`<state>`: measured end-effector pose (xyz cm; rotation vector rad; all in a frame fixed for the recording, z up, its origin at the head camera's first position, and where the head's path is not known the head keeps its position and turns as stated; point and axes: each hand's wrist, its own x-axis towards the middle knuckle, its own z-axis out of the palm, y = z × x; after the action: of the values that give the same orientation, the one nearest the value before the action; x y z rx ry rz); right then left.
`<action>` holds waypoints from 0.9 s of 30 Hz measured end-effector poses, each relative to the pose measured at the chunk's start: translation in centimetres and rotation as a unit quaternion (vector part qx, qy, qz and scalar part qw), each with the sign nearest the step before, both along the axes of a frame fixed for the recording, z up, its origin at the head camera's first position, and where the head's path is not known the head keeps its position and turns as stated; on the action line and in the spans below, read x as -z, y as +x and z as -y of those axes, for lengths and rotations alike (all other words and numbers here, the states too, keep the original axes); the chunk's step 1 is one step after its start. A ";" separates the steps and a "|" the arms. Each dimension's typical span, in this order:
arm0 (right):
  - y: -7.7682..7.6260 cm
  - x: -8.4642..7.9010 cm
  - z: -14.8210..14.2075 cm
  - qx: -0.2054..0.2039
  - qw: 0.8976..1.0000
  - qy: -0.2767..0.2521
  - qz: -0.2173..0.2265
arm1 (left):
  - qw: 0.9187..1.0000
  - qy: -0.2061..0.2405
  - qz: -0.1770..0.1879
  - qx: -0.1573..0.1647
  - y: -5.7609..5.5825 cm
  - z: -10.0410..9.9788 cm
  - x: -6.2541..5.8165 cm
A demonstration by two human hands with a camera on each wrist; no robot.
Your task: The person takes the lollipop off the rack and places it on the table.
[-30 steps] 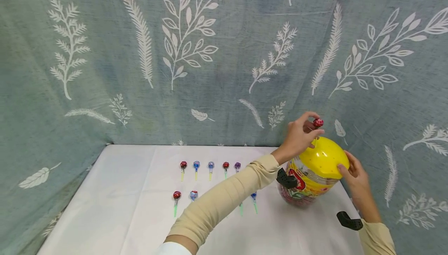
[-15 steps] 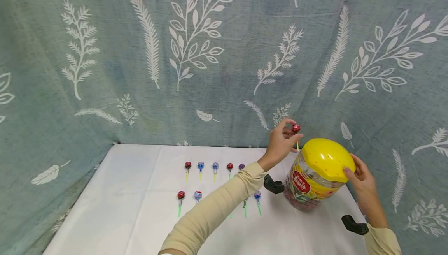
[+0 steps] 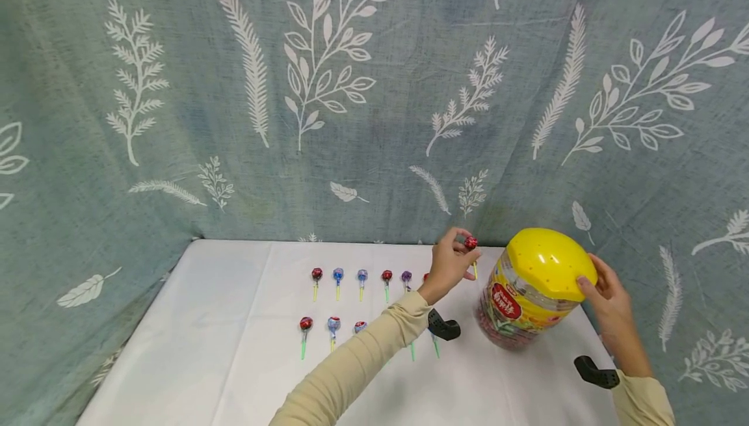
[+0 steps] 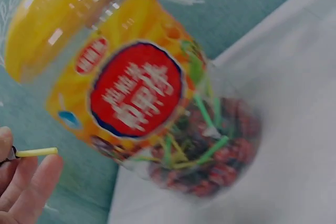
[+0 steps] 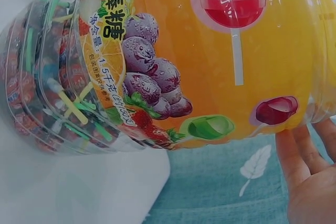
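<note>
My left hand (image 3: 449, 263) pinches a red-wrapped lollipop (image 3: 471, 242) by its yellow stick, over the back of the table just left of a large candy jar (image 3: 504, 302). In the left wrist view the yellow stick (image 4: 37, 152) shows between thumb and fingers; its candy end is out of that view. The clear jar has a yellow lid (image 3: 550, 263), a yellow and red label, and many lollipops at its bottom. At the jar's right side my right hand (image 3: 608, 296) grips the lid's edge, thumb in front, fingers partly hidden behind.
Lollipops lie in two rows on the white-covered table (image 3: 175, 348): a back row (image 3: 363, 275) and a front row (image 3: 306, 323), partly hidden by my left sleeve (image 3: 357, 361). A teal leaf-patterned curtain (image 3: 374, 120) stands behind the table and along its sides.
My left hand has moved left and down from above the jar's lid to beside the jar, still pinching the red lollipop. My right hand stays on the lid's edge.
</note>
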<state>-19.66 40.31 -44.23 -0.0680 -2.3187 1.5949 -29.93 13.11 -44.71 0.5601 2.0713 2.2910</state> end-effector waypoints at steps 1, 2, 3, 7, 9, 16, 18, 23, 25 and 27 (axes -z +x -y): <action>0.0 0.0 0.0 0.001 1.000 0.001 0.001 | 1.000 -0.008 0.009 -0.007 -0.1 -0.1 0.6; 0.0 -0.1 0.0 0.003 1.000 0.003 0.001 | 1.000 -0.017 0.019 -0.014 -0.1 -0.1 1.3; 0.0 -0.1 0.0 0.005 1.000 0.006 0.001 | 0.999 -0.027 0.028 -0.022 -0.1 -0.1 1.9; 0.1 -0.3 0.1 0.014 1.000 0.022 0.007 | 0.994 -0.072 0.065 -0.057 0.2 -0.1 4.0; 0.1 -0.3 0.2 0.018 0.999 0.036 0.013 | 0.991 -0.085 0.076 -0.072 0.3 0.0 5.0; 0.2 -0.5 0.0 0.015 0.998 0.058 0.016 | 0.982 -0.125 0.104 -0.099 0.6 -0.5 8.0; 0.2 -0.6 -0.2 0.014 0.998 0.062 0.016 | 0.979 -0.132 0.115 -0.102 0.7 -0.8 8.5; 0.0 -0.8 -0.3 0.011 0.999 0.045 0.023 | 0.970 -0.187 0.107 -0.116 0.8 -1.3 9.1; -0.1 -0.7 -0.1 0.008 0.999 0.031 0.023 | 0.963 -0.222 0.088 -0.127 0.8 -1.2 9.6; -0.1 -0.4 0.2 0.002 1.000 0.017 0.022 | 0.954 -0.256 0.068 -0.138 0.8 -0.9 10.1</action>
<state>-19.79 40.12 -43.78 -0.1015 -2.3771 1.5661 -29.16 14.06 -54.84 0.0912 2.6574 1.7057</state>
